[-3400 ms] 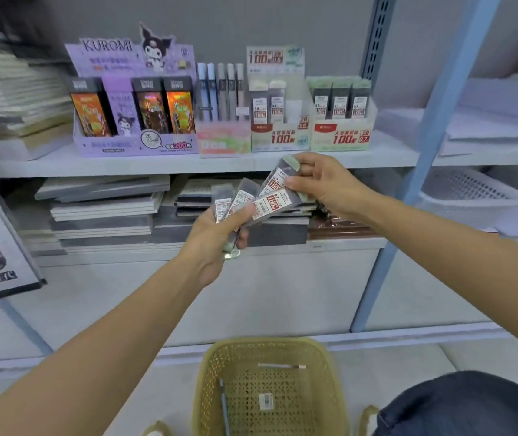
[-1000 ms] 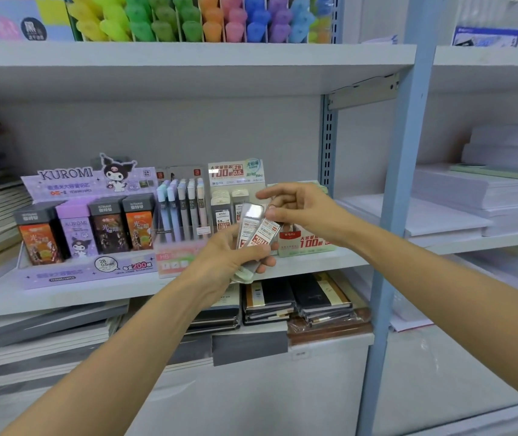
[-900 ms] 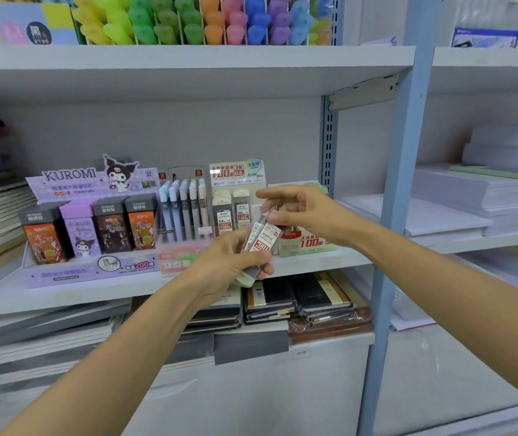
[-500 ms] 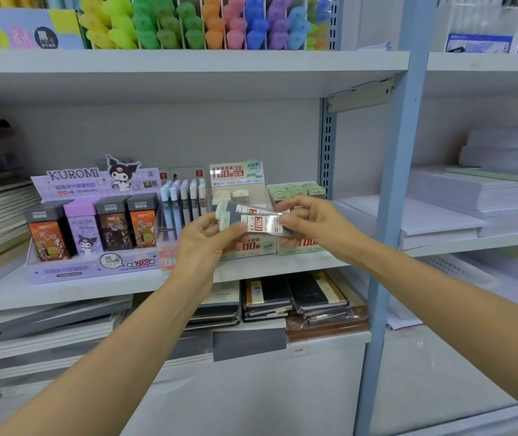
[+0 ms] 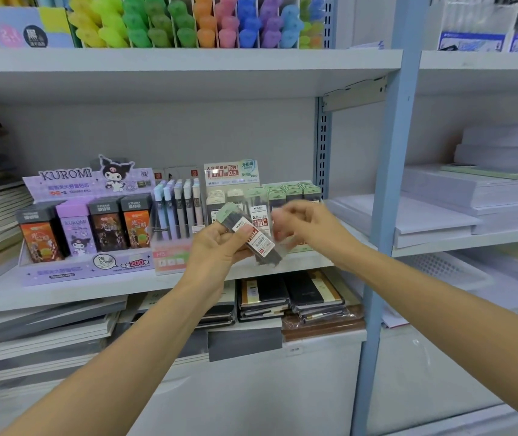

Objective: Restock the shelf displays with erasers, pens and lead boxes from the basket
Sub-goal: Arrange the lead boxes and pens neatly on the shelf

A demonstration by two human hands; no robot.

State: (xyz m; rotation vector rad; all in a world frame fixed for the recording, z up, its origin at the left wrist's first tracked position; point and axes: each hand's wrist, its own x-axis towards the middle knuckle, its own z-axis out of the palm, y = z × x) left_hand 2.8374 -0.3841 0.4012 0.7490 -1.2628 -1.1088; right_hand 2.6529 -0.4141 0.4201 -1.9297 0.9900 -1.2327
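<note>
While the left hand (image 5: 220,247) grips a tilted bundle of lead boxes (image 5: 253,237) before the shelf (image 5: 62,294), the right hand (image 5: 304,225) hovers just beside them, blurred; whether it holds anything cannot be told. Lead-box display (image 5: 232,174) stands directly behind.

Kuromi display (image 5: 87,269) left on shelf (image 5: 31,297); pen display (image 5: 177,212) right of it; lead-box displays (image 5: 292,191) rightmost; notebooks (image 5: 282,297) below.
</note>
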